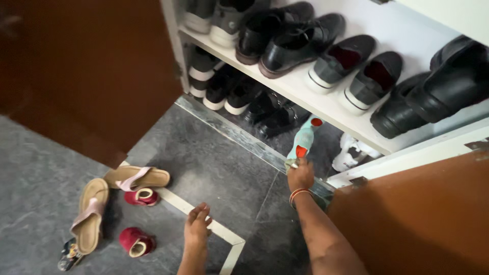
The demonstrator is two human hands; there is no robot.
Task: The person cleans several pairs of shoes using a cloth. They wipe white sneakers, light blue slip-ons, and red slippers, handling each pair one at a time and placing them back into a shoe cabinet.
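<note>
Bracing low over the grey floor (224,163), your left hand (196,227) rests flat, fingers spread loosely and gripping nothing, seemingly to steady your lean. Just beyond it lie two tan sandals (136,177) and two small red shoes (141,196). Your right arm stretches forward, wrist bangled, and your right hand (300,174) pinches the heel of a teal shoe (303,140), its toe angled up into the cabinet's bottom shelf (285,125), beside a white sneaker (351,153). Above, black shoes (300,43) line the upper shelf.
</note>
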